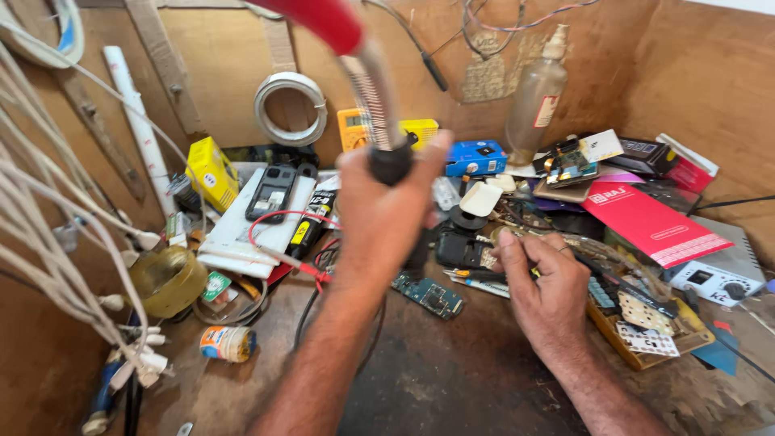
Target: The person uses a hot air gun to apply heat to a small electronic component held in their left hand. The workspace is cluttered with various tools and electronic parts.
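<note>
My left hand (386,211) is raised over the middle of the bench, fingers closed around the black base of a flexible metal gooseneck (373,89) that rises to a red lamp head (319,16) at the top edge. My right hand (547,284) rests lower on the right, fingertips pinching a small dark tool or part next to a black phone body (458,249). A green circuit board (429,295) lies on the dark bench surface between my two forearms.
White cables (48,242) hang at the left. A yellow tape roll (165,278), a small tin (228,343), a white box with a phone shell (270,194), a yellow multimeter (355,127), a spray bottle (537,93), a red booklet (650,222) and a parts tray (646,327) crowd the bench.
</note>
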